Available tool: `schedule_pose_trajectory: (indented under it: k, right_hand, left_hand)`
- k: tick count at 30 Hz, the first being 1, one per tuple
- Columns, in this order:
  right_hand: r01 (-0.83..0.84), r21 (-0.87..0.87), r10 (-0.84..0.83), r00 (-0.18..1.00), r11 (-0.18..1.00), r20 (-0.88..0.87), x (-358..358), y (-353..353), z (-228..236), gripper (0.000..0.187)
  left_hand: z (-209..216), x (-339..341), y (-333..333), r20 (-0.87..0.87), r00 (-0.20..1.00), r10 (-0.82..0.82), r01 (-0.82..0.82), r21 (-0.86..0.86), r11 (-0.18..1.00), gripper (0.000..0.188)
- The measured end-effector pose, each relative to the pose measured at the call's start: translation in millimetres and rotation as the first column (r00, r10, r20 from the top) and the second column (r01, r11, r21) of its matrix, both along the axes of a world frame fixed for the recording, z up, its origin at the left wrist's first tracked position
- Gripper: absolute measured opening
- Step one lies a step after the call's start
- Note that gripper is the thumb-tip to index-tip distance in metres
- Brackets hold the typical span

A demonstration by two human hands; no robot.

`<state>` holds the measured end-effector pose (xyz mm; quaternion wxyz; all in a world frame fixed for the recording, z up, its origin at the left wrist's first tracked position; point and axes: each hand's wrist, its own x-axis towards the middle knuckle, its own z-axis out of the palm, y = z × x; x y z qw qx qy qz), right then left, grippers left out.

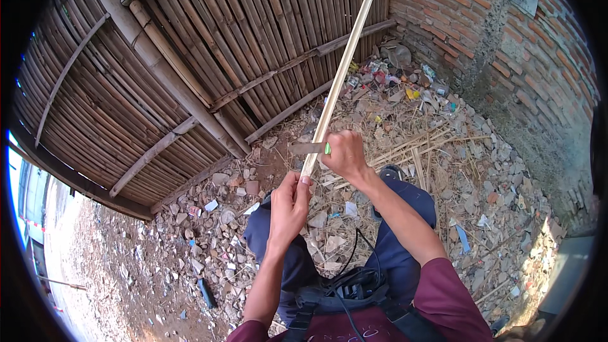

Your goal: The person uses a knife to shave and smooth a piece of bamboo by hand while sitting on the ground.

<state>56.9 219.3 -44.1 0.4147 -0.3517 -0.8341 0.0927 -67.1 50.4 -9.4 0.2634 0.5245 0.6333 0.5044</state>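
A long, pale bamboo strip (342, 66) slants up and away from me toward the far wall. My left hand (290, 204) is closed round its near end, thumb lying on top. Just beyond it, my right hand (345, 154) grips a knife (305, 148) by its green handle, fingers wrapped tight. The dark blade points left and crosses the strip a short way above my left hand; it appears to touch the strip. Most of the handle is hidden inside my right fist.
Stones and litter cover the ground (329, 240), with loose bamboo slivers (411, 152) right of centre. A bamboo-slat wall (209, 38) rises at the left and back. On the right stands a brick wall (525, 57). Black cables (358, 247) hang at my waist.
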Motion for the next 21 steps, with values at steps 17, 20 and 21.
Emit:
schedule_pose_trajectory:
  k: [17,20,21]
  right_hand:
    - [0.056,0.008,-0.055,0.994,0.998,-0.096,7,9,15,0.011]
    - [0.179,-0.003,-0.178,0.974,0.984,-0.139,21,31,22,0.015]
    - [0.255,0.024,-0.247,0.952,0.967,-0.183,26,36,24,0.016]
  left_hand:
    - [20,12,-13,-0.238,0.963,0.124,-0.117,0.046,0.992,0.016]
    - [20,11,-21,-0.231,0.965,0.126,-0.118,0.050,0.992,0.016]
    - [20,11,-21,-0.230,0.965,0.127,-0.118,0.051,0.992,0.016]
